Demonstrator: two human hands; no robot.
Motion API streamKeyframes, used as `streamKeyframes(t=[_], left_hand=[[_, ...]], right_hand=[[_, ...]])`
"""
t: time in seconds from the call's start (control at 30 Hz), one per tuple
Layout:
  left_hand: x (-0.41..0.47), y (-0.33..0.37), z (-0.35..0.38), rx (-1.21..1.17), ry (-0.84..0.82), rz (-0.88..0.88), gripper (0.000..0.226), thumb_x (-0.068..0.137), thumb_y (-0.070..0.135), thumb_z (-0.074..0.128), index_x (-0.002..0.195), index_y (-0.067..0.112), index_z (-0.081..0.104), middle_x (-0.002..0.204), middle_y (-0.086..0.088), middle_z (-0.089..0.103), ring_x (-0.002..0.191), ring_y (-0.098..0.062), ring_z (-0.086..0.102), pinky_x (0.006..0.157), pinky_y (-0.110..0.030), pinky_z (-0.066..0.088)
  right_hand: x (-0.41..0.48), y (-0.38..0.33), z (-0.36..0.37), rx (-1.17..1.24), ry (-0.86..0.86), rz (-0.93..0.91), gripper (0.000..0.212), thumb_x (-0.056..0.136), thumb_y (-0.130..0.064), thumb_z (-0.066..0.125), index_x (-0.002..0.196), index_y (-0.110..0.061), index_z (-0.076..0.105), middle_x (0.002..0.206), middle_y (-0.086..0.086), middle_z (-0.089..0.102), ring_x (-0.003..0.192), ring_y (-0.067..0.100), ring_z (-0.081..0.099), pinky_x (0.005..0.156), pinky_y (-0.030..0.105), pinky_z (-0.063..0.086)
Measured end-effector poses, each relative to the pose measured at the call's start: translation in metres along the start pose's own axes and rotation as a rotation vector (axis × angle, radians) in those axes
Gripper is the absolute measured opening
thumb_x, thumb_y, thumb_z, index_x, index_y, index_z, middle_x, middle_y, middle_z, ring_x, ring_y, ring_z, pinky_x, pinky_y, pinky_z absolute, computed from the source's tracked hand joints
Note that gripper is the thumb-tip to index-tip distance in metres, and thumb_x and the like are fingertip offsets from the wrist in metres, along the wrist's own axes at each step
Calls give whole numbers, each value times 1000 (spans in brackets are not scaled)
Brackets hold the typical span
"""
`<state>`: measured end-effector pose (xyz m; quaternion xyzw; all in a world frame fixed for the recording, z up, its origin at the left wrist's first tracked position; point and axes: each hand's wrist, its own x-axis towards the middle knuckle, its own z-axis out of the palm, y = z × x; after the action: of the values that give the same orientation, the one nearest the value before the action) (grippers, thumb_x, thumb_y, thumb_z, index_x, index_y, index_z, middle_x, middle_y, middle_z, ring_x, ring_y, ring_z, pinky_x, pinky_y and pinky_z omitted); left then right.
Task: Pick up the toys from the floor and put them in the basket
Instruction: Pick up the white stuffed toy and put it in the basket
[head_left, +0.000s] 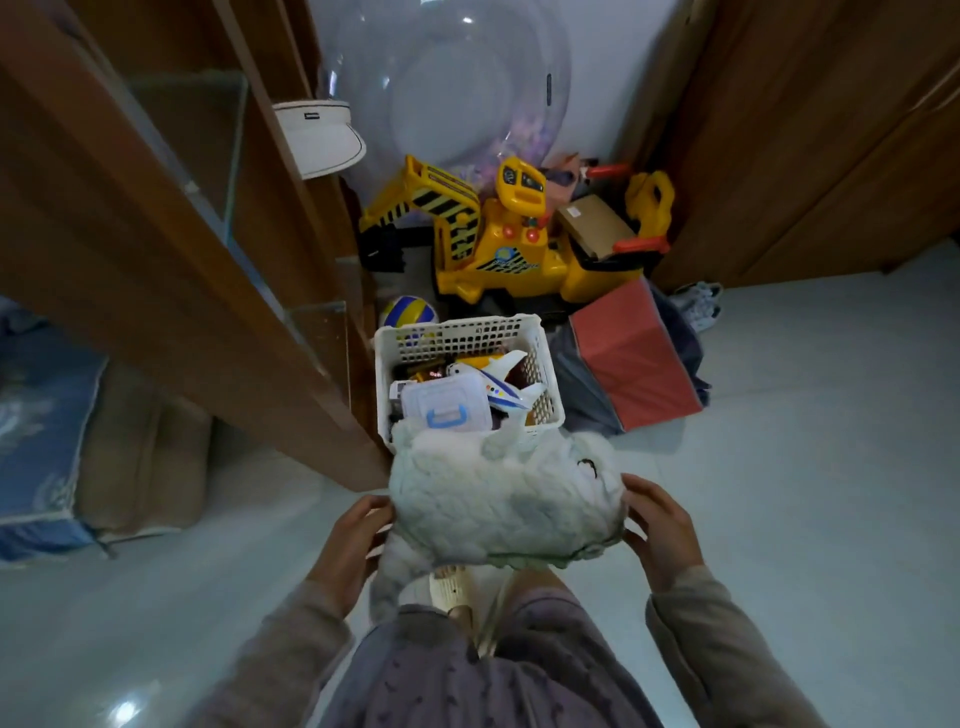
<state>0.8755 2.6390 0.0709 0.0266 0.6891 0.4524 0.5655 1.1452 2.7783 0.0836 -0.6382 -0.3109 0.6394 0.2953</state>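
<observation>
A large fluffy white plush toy (498, 499) hangs in the air just in front of the white plastic basket (467, 332), covering the basket's near rim. My left hand (353, 540) grips its left side and my right hand (660, 525) its right side. The plush tail dangles down toward my feet. Inside the basket lie a white toy airplane (498, 382), a clear lidded box with a blue handle (447, 405) and some darker toys.
A yellow ride-on excavator (498, 239) stands behind the basket, with a blue-yellow ball (408, 312) beside it. A red fabric box (634, 353) lies to the right. A wooden shelf unit (208, 260) rises on the left, wooden doors on the right. The floor is pale tile.
</observation>
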Motion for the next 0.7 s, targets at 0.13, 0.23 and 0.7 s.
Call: streamKeyframes(t=[0.13,0.23,0.7], left_hand=[[28,15,10,-35,31,-63,12,91,14,50,89,12,62,87,-8,64,78,-20,59,63,-31,48],[47,23,19,-50,69,-103,12,91,9,50,89,7,62,91,-13,64,81,-24,59,63,-32,49],[178,73,57,-85,219,-166,37,87,-3,46,120,13,53,107,-16,60,94,-31,57,66,-28,47]], right_hand=[[34,-20,12,-40,-21,24,15,90,2,50,95,-7,61,88,9,62,77,21,57,60,31,48],[63,-31,23,-91,-40,49,15,90,3,49,96,-6,60,89,8,61,78,21,57,60,31,48],[233,-73,94,-308,-106,185,30,89,8,47,113,-10,51,90,11,51,86,28,50,61,33,45]])
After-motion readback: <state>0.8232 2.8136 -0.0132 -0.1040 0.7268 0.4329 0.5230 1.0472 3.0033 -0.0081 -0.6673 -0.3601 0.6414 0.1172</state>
